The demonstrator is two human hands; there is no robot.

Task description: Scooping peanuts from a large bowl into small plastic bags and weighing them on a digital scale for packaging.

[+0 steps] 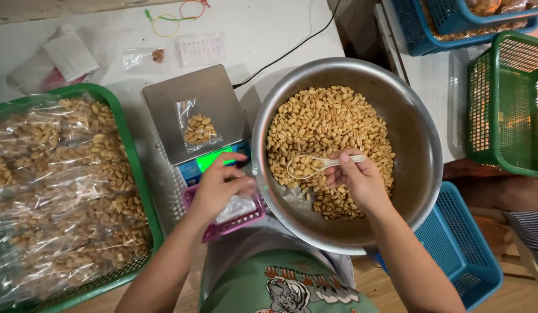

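My right hand grips a clear plastic spoon that lies in the peanuts inside a large steel bowl. My left hand rests on a stack of small clear bags in a little pink basket, just below the green display of a digital scale. A small clear bag with some peanuts lies on the scale's steel platform.
A green tray at the left is full of filled peanut bags. Blue baskets and a green basket stand at the right. Rubber bands, loose small bags and a black cable lie at the table's back.
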